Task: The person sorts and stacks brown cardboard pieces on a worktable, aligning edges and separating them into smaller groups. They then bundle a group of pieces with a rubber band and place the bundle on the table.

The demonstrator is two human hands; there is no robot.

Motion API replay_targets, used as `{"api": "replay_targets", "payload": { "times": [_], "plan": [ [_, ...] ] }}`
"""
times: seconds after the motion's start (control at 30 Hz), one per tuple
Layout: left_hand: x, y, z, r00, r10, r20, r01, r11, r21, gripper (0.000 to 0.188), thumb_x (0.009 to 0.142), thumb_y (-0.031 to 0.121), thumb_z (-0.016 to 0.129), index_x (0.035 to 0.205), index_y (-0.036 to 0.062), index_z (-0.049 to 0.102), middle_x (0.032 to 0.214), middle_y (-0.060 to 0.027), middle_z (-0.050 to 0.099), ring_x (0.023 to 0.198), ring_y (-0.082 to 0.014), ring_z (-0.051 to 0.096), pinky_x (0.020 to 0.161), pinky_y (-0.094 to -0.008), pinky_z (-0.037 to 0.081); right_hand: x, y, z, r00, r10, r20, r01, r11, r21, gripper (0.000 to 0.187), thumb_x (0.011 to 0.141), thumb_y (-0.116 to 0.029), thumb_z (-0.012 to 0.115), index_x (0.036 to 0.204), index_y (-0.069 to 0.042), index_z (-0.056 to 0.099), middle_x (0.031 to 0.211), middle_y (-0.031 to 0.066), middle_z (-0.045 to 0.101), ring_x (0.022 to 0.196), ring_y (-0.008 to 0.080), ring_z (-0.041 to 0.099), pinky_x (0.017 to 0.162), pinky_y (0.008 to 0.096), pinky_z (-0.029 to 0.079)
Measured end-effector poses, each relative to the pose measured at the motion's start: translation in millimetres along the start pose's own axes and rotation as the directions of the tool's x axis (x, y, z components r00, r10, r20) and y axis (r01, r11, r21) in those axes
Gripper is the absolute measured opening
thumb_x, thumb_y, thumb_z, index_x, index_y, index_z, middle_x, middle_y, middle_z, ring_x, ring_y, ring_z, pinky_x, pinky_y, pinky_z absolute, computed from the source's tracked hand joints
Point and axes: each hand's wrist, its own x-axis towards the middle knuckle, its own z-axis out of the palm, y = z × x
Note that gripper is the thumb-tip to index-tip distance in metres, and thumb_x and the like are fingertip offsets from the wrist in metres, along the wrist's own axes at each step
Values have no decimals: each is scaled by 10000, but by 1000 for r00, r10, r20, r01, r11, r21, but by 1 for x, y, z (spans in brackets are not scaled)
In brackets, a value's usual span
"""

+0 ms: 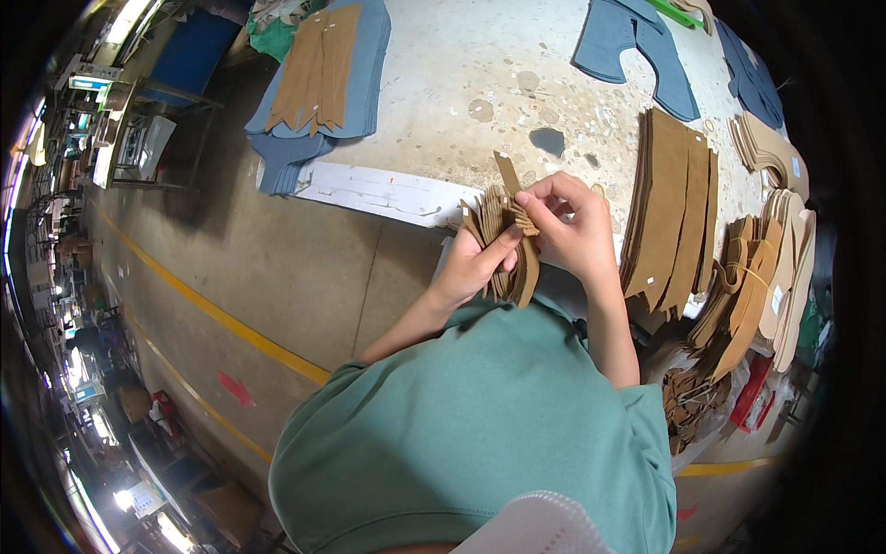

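Note:
A thick bundle of narrow brown strips (pixel 526 280), leather-like, is held over the near edge of the table in front of me. My left hand (pixel 472 265) is closed round its lower left side, with the thumb across the front. My right hand (pixel 580 224) pinches the strips from the right, thumb and forefinger together near a ribbed fold. One strip end (pixel 506 172) sticks up above the rest. The fingertips partly hide how the strips lie in the grip.
The spotted white table (pixel 434 102) bears brown stacked panels (pixel 672 208) at right and blue-grey pieces (pixel 620 42) at the back. Another brown stack (pixel 323 69) lies on blue-grey panels at left. Tied brown bundles (pixel 743 286) hang at the right edge.

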Motion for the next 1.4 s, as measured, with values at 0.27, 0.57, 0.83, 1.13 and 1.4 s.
{"api": "replay_targets", "payload": {
  "times": [0.27,0.57,0.83,1.13,1.4],
  "plan": [
    [2,6,-1,977,192,-89,-162,949,269,207,940,218,659,935,16,610,714,20,589,555,-36,511,483,-209,407,3,1,15,973,-218,-78,207,970,-128,138,796,-136,741,763,-24,667,676,61,572,629,171,531,572,301,438],
    [3,6,4,926,314,-211,-226,907,356,282,977,258,595,838,13,609,643,21,561,488,-41,511,415,-214,391,-4,-9,24,993,-99,-68,97,995,-31,83,827,-104,719,822,-32,678,674,79,592,557,158,552,535,279,434],
    [8,4,2,933,210,-291,-191,977,92,288,1024,284,498,1036,24,621,721,2,613,501,-24,485,432,-183,375,-7,-5,25,917,-367,-159,355,930,-99,69,855,-45,682,818,3,649,750,72,610,706,121,588,583,242,466],
    [14,26,-24,936,93,-340,-123,990,-68,398,1023,454,422,1075,87,565,879,-41,638,501,-8,388,450,-144,331,-17,-12,1,990,-73,-122,130,809,574,117,975,-97,571,973,20,568,814,64,652,741,100,629,646,224,520],
    [10,41,-32,940,210,-269,-217,976,6,385,1039,390,414,1056,43,578,854,-100,653,485,-26,392,458,-169,357,12,-3,-21,1000,-4,28,-2,982,188,99,910,-97,650,909,2,646,677,33,632,570,101,602,538,239,478]
  ]
}}
